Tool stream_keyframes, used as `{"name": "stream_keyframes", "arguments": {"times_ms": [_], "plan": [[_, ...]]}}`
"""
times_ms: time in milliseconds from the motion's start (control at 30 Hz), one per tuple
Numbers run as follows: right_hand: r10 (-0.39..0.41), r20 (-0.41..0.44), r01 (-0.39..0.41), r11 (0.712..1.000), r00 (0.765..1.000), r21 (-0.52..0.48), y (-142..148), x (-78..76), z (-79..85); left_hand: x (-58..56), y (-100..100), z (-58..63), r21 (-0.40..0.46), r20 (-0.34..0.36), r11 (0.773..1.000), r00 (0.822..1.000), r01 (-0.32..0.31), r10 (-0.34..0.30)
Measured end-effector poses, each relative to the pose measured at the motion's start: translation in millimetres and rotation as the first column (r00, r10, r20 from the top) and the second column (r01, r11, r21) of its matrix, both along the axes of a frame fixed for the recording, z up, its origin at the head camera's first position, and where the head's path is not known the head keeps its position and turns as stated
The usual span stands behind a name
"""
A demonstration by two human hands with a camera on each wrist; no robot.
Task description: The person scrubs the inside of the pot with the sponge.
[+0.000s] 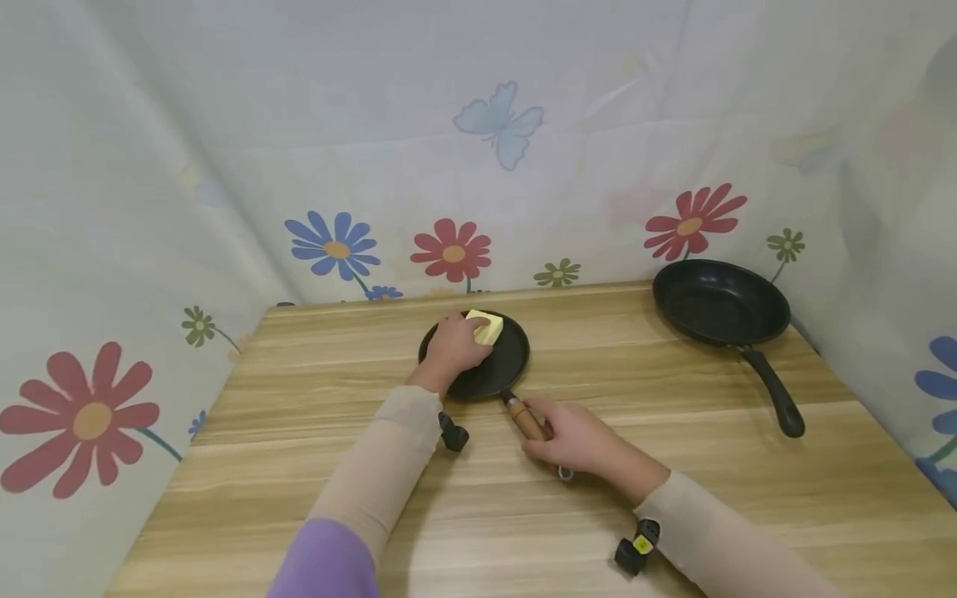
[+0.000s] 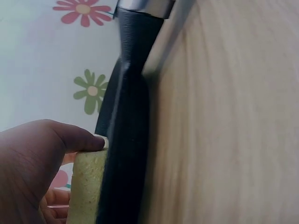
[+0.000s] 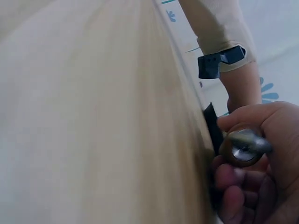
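Observation:
A yellow sponge (image 1: 486,327) is gripped between the thumb and fingers of my left hand (image 1: 456,345), pressed against the inside of a small flat black pan (image 1: 512,353). The left wrist view shows the sponge (image 2: 86,186) right at the pan's dark surface (image 2: 128,130), thumb along its edge. My right hand (image 1: 576,436) holds the pan's brown wooden handle (image 1: 526,421), with a metal hanging loop (image 1: 565,473) at its end. In the right wrist view, curled fingers (image 3: 231,200) wrap the handle, seen end-on. Part of the pan lies hidden under my left hand.
A larger, deeper black frying pan (image 1: 721,303) stands at the back right of the wooden table (image 1: 336,349), its black handle (image 1: 775,390) pointing toward the front right. Behind the table hangs a white flower-printed cloth (image 1: 389,183), which also covers both sides.

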State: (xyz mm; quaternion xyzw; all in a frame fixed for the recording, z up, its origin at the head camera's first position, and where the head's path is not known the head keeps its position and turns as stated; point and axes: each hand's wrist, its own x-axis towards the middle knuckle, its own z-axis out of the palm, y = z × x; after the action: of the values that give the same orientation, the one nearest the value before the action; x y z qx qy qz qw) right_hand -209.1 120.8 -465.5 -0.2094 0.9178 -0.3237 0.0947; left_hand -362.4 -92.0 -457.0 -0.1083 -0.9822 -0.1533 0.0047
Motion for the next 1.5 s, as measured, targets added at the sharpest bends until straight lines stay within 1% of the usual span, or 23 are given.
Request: {"name": "stream_keyframes", "arguments": {"times_ms": [67, 167, 300, 400, 600, 667, 800, 967, 1067, 1133, 1233, 1367, 1400, 1500], "plan": [[0.011, 0.011, -0.01, 1.0, 1.0, -0.019, 0.4, 1.7, -1.3, -0.6, -0.6, -2.9, -0.017, 0.012, 1.0, 1.0, -0.004, 0.004], [0.02, 0.017, -0.019, 0.998, 1.0, -0.053, 1.7, 1.9, -4.0, -0.4, -0.2, -4.3, -0.011, 0.017, 1.0, 1.0, 0.0, 0.0], [0.023, 0.023, -0.021, 0.996, 0.999, -0.086, 4.1, 0.2, -7.3, 0.4, 3.2, -2.8, 0.011, 0.01, 1.0, 1.0, 0.016, -0.016], [0.021, 0.02, -0.019, 0.994, 1.0, -0.11, 4.5, -1.0, -8.3, 0.7, 7.7, -1.5, 0.016, -0.001, 1.0, 1.0, 0.011, -0.011], [0.017, -0.008, -0.018, 0.994, 1.0, -0.108, 0.7, -1.9, -9.0, 2.7, 19.1, -4.2, 0.015, 0.015, 1.0, 1.0, -0.015, 0.015], [0.019, -0.012, -0.02, 0.994, 1.0, -0.107, -0.8, -1.7, -8.8, 4.9, 22.8, -4.8, 0.008, 0.019, 1.0, 1.0, -0.011, 0.011], [0.017, -0.007, -0.018, 0.994, 1.0, -0.108, -2.1, -1.1, -9.4, 10.5, 28.4, -2.6, -0.013, 0.026, 0.999, 0.999, 0.032, -0.032], [-0.006, 0.004, 0.007, 0.993, 1.0, -0.114, -2.2, 0.1, -9.9, 16.3, 30.0, 0.9, -0.044, 0.061, 0.991, 0.991, 0.125, -0.122], [-0.02, 0.001, 0.02, 0.992, 1.0, -0.126, -2.0, 0.7, -8.6, 18.2, 27.7, 4.4, -0.038, 0.094, 0.982, 0.979, 0.182, -0.178], [-0.028, 0.007, 0.029, 0.991, 1.0, -0.13, -2.0, 1.1, -8.1, 19.4, 25.1, 8.5, -0.036, 0.116, 0.973, 0.968, 0.226, -0.221], [-0.041, 0.023, 0.044, 0.99, 0.999, -0.132, -2.6, 1.8, -8.1, 21.3, 19.9, 15.2, -0.05, 0.152, 0.952, 0.945, 0.301, -0.29], [-0.068, 0.021, 0.07, 0.989, 0.997, -0.127, -4.7, 2.6, -10.0, 23.3, 12.0, 21.8, -0.079, 0.186, 0.916, 0.909, 0.392, -0.373], [-0.078, 0.015, 0.079, 0.989, 0.997, -0.123, -5.3, 2.8, -10.8, 23.6, 9.9, 22.9, -0.083, 0.193, 0.908, 0.901, 0.41, -0.389], [-0.105, -0.007, 0.103, 0.989, 0.994, -0.108, -7.8, 3.8, -12.9, 25.7, 3.3, 25.9, -0.095, 0.229, 0.892, 0.882, 0.441, -0.411]]}}
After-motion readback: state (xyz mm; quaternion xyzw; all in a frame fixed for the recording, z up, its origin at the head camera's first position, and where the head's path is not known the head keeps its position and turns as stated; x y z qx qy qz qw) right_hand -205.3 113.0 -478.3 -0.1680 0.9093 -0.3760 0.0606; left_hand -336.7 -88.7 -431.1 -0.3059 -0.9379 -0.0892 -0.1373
